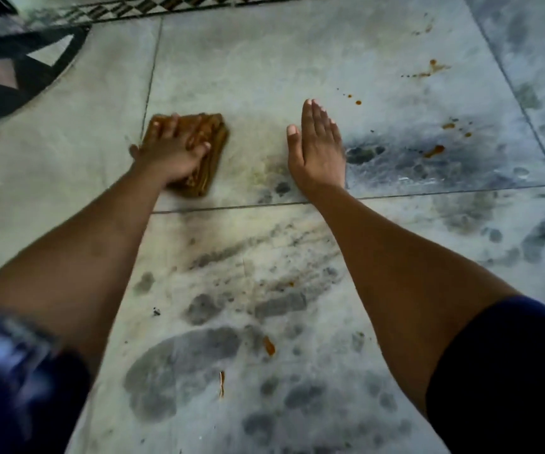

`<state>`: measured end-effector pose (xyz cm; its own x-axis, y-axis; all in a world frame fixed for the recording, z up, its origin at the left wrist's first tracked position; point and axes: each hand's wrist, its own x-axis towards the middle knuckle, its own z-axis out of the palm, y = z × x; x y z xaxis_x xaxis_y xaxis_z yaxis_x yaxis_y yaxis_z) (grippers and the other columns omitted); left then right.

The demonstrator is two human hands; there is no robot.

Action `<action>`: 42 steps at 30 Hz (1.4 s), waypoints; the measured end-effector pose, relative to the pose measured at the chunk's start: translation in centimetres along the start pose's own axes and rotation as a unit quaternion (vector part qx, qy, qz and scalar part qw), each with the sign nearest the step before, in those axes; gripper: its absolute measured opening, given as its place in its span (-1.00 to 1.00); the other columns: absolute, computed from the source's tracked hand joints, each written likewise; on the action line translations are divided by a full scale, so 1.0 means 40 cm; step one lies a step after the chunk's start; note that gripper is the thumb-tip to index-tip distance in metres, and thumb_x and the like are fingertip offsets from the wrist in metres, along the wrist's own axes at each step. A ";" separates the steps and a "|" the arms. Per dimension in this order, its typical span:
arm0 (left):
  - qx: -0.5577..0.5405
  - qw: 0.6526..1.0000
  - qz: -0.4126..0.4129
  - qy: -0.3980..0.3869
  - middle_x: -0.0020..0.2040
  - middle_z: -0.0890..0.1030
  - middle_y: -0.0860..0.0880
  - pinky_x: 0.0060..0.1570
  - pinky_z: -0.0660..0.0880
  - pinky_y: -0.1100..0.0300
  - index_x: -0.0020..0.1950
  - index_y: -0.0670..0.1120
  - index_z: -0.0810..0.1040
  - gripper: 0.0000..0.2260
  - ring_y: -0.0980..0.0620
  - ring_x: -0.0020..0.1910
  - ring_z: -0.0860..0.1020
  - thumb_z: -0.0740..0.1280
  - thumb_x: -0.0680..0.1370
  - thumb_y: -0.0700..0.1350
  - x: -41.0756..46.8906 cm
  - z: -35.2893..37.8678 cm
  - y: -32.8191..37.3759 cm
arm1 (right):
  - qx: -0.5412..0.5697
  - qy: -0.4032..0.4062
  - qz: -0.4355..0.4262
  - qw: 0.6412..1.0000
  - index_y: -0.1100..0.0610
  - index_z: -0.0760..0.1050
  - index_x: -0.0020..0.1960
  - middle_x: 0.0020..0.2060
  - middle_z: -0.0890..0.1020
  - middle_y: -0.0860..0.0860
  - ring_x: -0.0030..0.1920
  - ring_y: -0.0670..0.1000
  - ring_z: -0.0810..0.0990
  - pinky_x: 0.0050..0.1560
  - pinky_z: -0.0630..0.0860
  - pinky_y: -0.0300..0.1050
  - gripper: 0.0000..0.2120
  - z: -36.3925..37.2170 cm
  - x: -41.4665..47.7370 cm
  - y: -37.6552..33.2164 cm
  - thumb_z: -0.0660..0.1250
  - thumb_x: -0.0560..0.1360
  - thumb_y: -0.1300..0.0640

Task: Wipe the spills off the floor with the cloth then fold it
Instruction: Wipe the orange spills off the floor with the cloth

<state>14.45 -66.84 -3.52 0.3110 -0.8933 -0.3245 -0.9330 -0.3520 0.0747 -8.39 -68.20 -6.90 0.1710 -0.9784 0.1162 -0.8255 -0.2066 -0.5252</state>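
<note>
A folded brown cloth point(213, 139) lies on the grey tiled floor point(264, 60), left of centre. My left hand point(169, 152) lies on top of it, fingers spread and curled over the fabric, pressing it down. My right hand point(318, 149) rests flat on the floor to the right of the cloth, fingers straight and together, holding nothing. Orange-brown spills point(434, 151) dot the tile to the right of my right hand, and more orange-brown spots point(431, 68) lie farther back. A small orange smear point(269, 345) sits near me between my forearms.
Dark wet footprints and smudges point(186, 365) cover the near tiles. A black and white patterned inlay point(19, 70) curves across the far left. A chequered border strip point(199, 4) runs along the far edge. Dark blue sleeves fill the bottom corners.
</note>
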 end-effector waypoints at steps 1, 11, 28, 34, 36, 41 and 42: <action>-0.017 1.000 -0.017 -0.012 0.56 -0.16 0.09 0.41 -0.09 -0.30 0.52 0.24 -0.09 -0.45 -0.07 0.53 -0.17 0.01 0.57 0.29 0.020 -0.009 0.018 | -0.011 -0.022 -0.002 1.000 0.19 -0.03 0.53 0.53 0.05 0.10 0.53 0.02 -0.03 0.49 -0.16 -0.11 -0.42 -0.002 -0.013 0.007 -0.18 0.60 -0.08; 0.121 0.985 0.113 0.047 0.57 -0.04 0.08 0.34 0.06 -0.19 0.51 0.26 -0.06 -0.36 -0.07 0.52 0.02 -0.13 0.45 0.44 -0.176 0.054 -0.034 | -0.087 -0.051 -0.024 0.995 0.23 0.07 0.51 0.52 0.09 0.15 0.52 0.07 0.01 0.47 -0.15 -0.10 -0.33 -0.032 -0.090 0.077 -0.18 0.53 -0.14; 0.067 0.986 0.147 0.028 0.56 -0.19 0.06 0.43 -0.10 -0.20 0.51 0.25 -0.11 -0.39 -0.03 0.53 -0.18 0.04 0.52 0.34 -0.188 0.097 0.153 | -0.062 -0.060 -0.070 0.994 0.19 0.04 0.52 0.52 0.11 0.10 0.52 0.01 -0.01 0.46 -0.22 -0.15 -0.40 -0.108 -0.121 0.109 -0.15 0.57 -0.11; 0.002 1.000 0.020 -0.008 0.57 -0.16 0.01 0.44 -0.01 -0.21 0.52 0.22 -0.11 -0.40 -0.10 0.53 -0.17 0.06 0.56 0.28 -0.087 0.046 0.139 | -0.101 0.008 0.039 0.994 0.21 -0.02 0.53 0.53 0.04 0.14 0.53 0.05 -0.05 0.47 -0.22 -0.12 -0.33 -0.243 -0.168 0.275 -0.18 0.52 -0.13; -0.012 1.000 0.014 -0.001 0.57 -0.17 -0.02 0.46 -0.07 -0.17 0.53 0.20 -0.12 -0.41 -0.10 0.53 -0.20 0.04 0.57 0.26 -0.061 0.049 0.238 | -0.122 0.035 0.124 0.984 0.22 -0.07 0.53 0.53 -0.01 0.15 0.53 0.07 -0.08 0.47 -0.21 -0.07 -0.32 -0.264 -0.185 0.335 -0.18 0.53 -0.14; 0.018 0.984 0.175 0.027 0.56 -0.19 -0.02 0.45 -0.17 -0.11 0.52 0.22 -0.11 -0.39 -0.06 0.53 -0.21 0.02 0.54 0.32 -0.150 0.130 0.456 | -0.132 0.058 0.229 0.963 0.24 -0.09 0.52 0.53 -0.01 0.17 0.53 0.09 -0.06 0.49 -0.17 -0.02 -0.35 -0.231 -0.189 0.383 -0.11 0.57 -0.12; 0.026 0.978 0.201 0.041 0.57 -0.18 -0.01 0.44 -0.16 -0.10 0.52 0.23 -0.10 -0.38 -0.04 0.53 -0.19 0.02 0.52 0.35 -0.170 0.145 0.451 | -0.136 0.057 0.228 0.962 0.25 -0.08 0.52 0.53 -0.01 0.17 0.53 0.09 -0.06 0.49 -0.16 -0.02 -0.35 -0.224 -0.184 0.383 -0.09 0.57 -0.12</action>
<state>-5.56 -65.48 -5.44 -0.0720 -0.9767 -0.2024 -0.9903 0.0457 0.1314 -27.11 -64.12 -8.24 -0.2901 -0.9567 0.0247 -0.9133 0.2690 -0.3058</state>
